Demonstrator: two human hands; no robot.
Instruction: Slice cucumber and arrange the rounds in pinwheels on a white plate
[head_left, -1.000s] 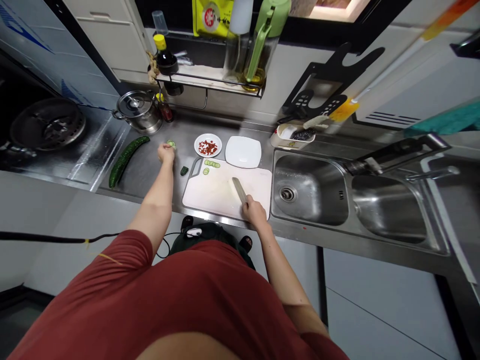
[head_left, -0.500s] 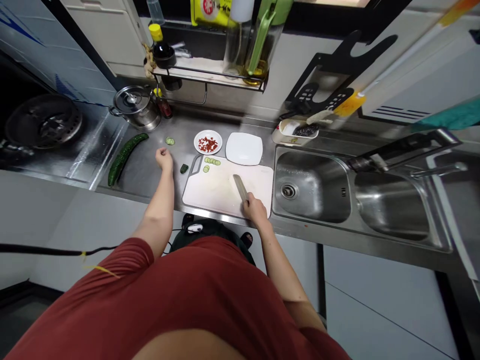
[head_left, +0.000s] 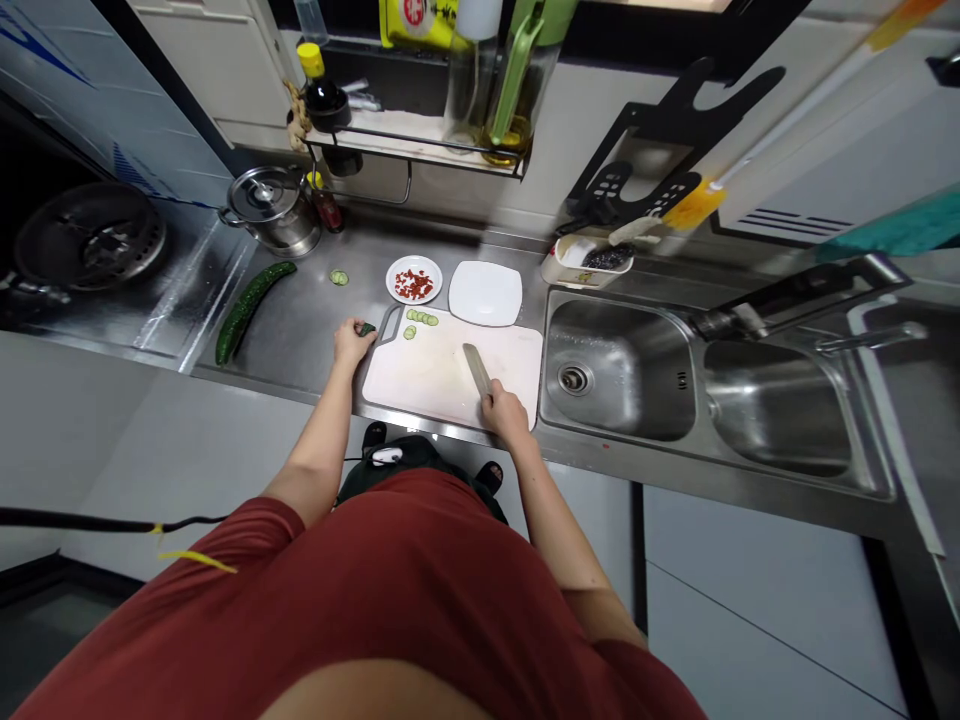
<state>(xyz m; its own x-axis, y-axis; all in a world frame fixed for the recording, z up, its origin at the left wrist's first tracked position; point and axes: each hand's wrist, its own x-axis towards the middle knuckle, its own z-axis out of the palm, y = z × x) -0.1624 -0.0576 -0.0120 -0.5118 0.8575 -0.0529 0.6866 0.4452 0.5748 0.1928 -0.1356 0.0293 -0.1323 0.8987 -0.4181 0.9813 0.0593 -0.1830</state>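
My left hand point(head_left: 351, 345) is at the counter just left of the cutting board, its fingers closed round a dark green cucumber piece point(head_left: 365, 329). In my right hand point(head_left: 506, 412) is a knife point(head_left: 477, 370), gripped by the handle, its blade over the right half of the white cutting board point(head_left: 427, 375). Several cucumber slices point(head_left: 422, 317) lie along the board's upper left edge. A few more slices point(head_left: 339, 278) sit on the counter beyond my left hand. Further left rests a long whole cucumber point(head_left: 251, 310).
Behind the board stand a plate of chopped red pieces point(head_left: 414, 280) and a white square plate point(head_left: 486, 294). A lidded pot point(head_left: 271, 210) is at back left, a wok point(head_left: 90, 238) on the stove. The double sink point(head_left: 622, 370) lies right, below a wall shelf point(head_left: 420, 145) with bottles.
My left hand has moved right and a little toward me, from the bare counter to the cucumber piece, and closed on it. My right hand still holds the knife in nearly the same place.
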